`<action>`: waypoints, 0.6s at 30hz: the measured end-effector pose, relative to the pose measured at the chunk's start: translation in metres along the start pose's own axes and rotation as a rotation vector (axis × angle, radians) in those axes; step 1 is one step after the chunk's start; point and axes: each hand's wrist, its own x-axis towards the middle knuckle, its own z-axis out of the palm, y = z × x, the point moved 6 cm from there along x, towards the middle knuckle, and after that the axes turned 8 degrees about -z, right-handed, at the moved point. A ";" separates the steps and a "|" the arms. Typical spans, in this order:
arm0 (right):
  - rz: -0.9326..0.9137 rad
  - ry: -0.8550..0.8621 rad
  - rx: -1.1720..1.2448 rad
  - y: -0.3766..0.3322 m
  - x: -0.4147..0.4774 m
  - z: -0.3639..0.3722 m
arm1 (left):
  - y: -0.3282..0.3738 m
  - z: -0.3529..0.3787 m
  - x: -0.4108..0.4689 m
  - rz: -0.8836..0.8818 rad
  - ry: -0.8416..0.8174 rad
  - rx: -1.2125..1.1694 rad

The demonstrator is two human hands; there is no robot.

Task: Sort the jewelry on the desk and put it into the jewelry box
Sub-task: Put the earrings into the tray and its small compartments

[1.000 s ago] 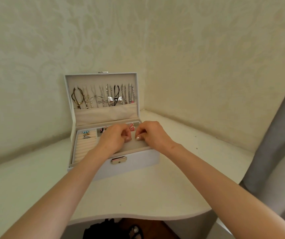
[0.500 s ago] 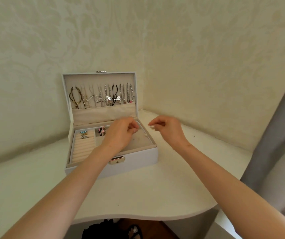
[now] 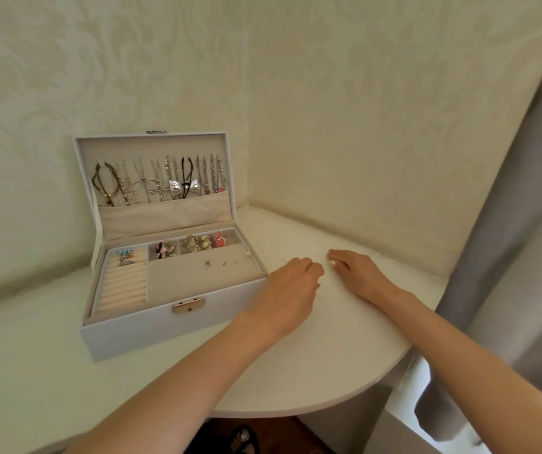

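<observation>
White jewelry box (image 3: 125, 335) sits open just left of the left hand (image 3: 290, 283), whose curled fingers hide whether they hold anything — the right hand (image 3: 358, 273) lies flat beside it — and a sweep could flick tiny jewelry off the desk (image 3: 295, 371).

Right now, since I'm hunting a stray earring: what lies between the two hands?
Head view: only bare desk between the left hand and right hand; nothing visible.
</observation>
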 end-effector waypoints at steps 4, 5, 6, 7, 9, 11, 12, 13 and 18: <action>-0.072 -0.003 0.082 -0.011 -0.008 0.007 | -0.003 0.025 -0.002 -0.145 -0.138 0.017; -0.079 -0.009 0.121 -0.012 -0.008 0.008 | -0.005 0.029 -0.002 -0.182 -0.169 0.006; -0.081 -0.014 0.172 -0.013 -0.009 0.009 | -0.007 0.032 -0.003 -0.224 -0.195 -0.003; -0.077 -0.011 0.236 -0.013 -0.009 0.008 | -0.009 0.035 -0.003 -0.270 -0.217 -0.006; -0.064 0.037 0.347 -0.010 -0.009 0.001 | -0.011 0.038 -0.003 -0.347 -0.245 0.010; -0.053 0.091 0.364 -0.001 -0.007 -0.009 | -0.012 0.042 -0.002 -0.388 -0.256 0.056; -0.042 0.095 0.345 0.004 -0.006 -0.013 | -0.012 0.043 -0.002 -0.398 -0.256 0.078; -0.026 0.084 0.325 0.009 -0.006 -0.016 | -0.012 0.043 -0.002 -0.405 -0.254 0.091; 0.075 -0.011 0.280 0.020 0.000 -0.013 | -0.011 0.043 0.000 -0.449 -0.216 0.074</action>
